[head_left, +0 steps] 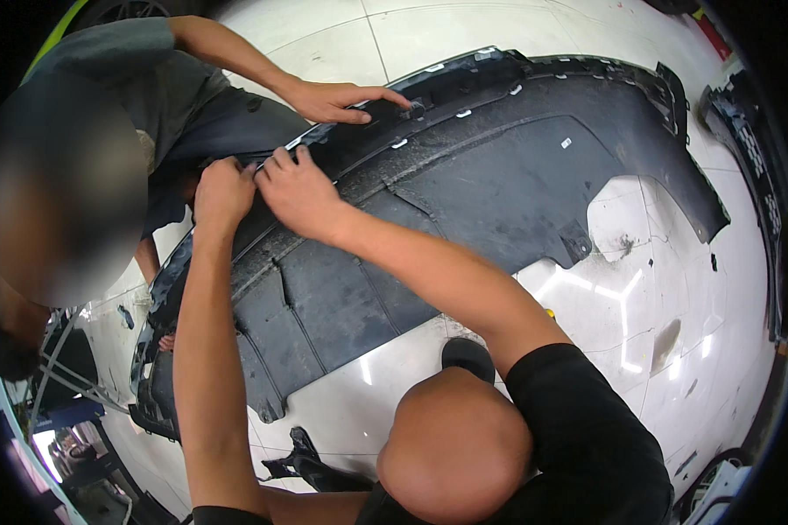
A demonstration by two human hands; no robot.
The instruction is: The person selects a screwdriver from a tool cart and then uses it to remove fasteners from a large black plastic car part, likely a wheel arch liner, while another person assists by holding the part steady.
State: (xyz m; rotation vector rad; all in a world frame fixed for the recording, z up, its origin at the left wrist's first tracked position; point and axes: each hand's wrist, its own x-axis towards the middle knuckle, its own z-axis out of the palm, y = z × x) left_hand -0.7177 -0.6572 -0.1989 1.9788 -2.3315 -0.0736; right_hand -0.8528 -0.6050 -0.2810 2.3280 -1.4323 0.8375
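A large black car bumper [534, 83] with a broad dark underbody panel [499, 175] lies across the floor in front of me. At its far edge, left of the middle, my left hand [225, 194] is closed, its fingers curled over the rim. Close beside it my right hand [299, 194] has its fingers bent onto the same edge, gripping it. Fingertips of both hands are partly hidden. Farther along to the right, a co-worker's hand [333, 101] rests on the bumper with the index finger stretched out. Light clips [462, 114] dot the seam.
A co-worker [105, 96] crouches across the bumper at the left. My bent knee [455, 437] and shoe [468, 356] are near the panel. A black plastic piece [311, 459] lies by my leg. Another bumper [749, 157] stands at the right, on white floor tiles [639, 341]. Grey hoses [74, 376] run at the left.
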